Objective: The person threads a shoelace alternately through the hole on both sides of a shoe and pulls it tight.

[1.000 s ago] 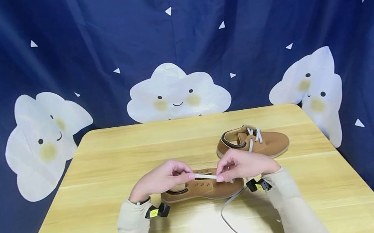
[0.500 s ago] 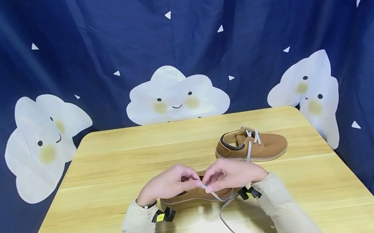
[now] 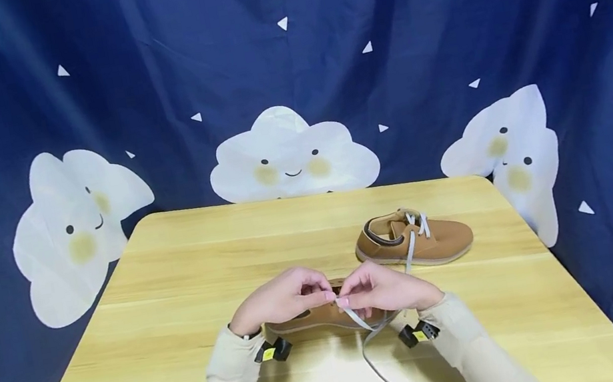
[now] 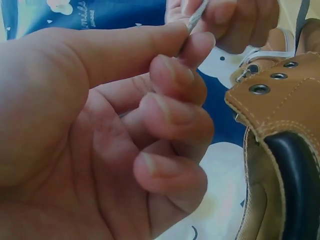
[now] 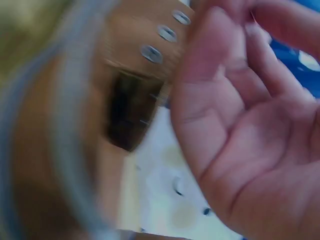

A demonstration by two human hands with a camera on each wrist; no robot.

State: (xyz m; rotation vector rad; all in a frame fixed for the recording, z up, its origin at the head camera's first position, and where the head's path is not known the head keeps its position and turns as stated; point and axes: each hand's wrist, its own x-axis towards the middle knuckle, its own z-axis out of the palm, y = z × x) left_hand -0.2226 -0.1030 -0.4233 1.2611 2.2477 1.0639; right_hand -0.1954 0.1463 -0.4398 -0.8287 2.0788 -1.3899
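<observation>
A brown shoe (image 3: pixel 314 319) lies on the table beneath both hands, its toe to the right and partly covered by them. Above it my left hand (image 3: pixel 283 297) pinches a grey-white shoelace (image 3: pixel 357 318) between thumb and index finger. My right hand (image 3: pixel 386 287) pinches the same lace close beside the left fingertips. In the left wrist view, the lace (image 4: pixel 197 18) runs up from the left fingertips toward the right hand. Three bare metal eyelets (image 4: pixel 259 89) show on the shoe's flap. A blurred stretch of lace (image 5: pixel 75 120) crosses the right wrist view; the right fingertips are cut off there.
A second brown shoe (image 3: pixel 445 239), with laces through it, stands farther back on the right. A loose lace tail (image 3: pixel 383 377) trails across the wooden table (image 3: pixel 172 261) toward the near edge. Behind the table hangs a dark blue cloud-print curtain (image 3: pixel 234 47).
Both hands have come together from a stretched, short length of lace between them. The pinched lace now slants down to the shoe's front. The second shoe stays put.
</observation>
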